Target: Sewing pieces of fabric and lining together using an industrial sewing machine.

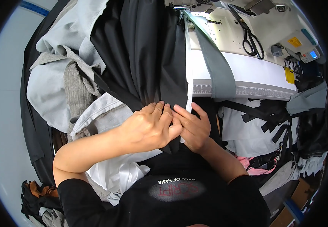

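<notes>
A large piece of black fabric point(145, 45) runs in folds from the sewing machine's presser foot point(181, 7) down to my lap. My left hand point(154, 125) is closed on its near end, knuckles up and fingertips pressed into the cloth. Beside it, touching, my right hand point(193, 126) pinches the same fabric near its right edge, where a narrow white strip point(189, 75) runs along. A grey-green strip of cloth point(213, 56) hangs from the machine over the table edge, apart from both hands.
Black scissors point(250, 39) lie on the machine bed point(209, 32). A ruler point(254, 91) lines the table's front edge. Pale and grey cloth point(52, 90) heaps at left, with more scraps point(243, 130) at right. A small control panel point(309, 55) sits far right.
</notes>
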Demonstrator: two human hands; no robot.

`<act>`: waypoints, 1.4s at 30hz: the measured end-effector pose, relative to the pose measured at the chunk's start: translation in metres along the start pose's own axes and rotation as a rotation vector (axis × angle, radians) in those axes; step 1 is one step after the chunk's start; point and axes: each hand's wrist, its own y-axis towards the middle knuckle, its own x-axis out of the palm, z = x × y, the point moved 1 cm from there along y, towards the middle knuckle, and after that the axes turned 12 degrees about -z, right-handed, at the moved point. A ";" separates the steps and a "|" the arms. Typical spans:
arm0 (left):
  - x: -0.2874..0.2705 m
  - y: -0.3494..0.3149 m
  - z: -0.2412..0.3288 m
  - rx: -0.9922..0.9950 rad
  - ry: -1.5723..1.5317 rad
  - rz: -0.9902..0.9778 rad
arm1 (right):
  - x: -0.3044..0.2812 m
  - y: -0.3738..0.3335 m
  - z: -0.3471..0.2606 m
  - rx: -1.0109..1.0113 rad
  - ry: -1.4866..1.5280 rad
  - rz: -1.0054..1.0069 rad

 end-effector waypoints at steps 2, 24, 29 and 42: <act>-0.001 0.001 -0.001 -0.055 -0.150 -0.053 | -0.001 0.000 0.002 -0.026 0.029 -0.015; 0.045 0.019 -0.117 -0.021 -0.335 -0.137 | -0.026 0.019 0.016 0.099 0.073 -0.092; 0.056 0.031 -0.144 -0.046 -0.457 -0.013 | -0.026 0.032 0.046 0.026 0.084 -0.103; 0.078 0.052 -0.208 -0.133 -0.643 0.118 | -0.032 0.089 0.098 -0.127 0.033 -0.173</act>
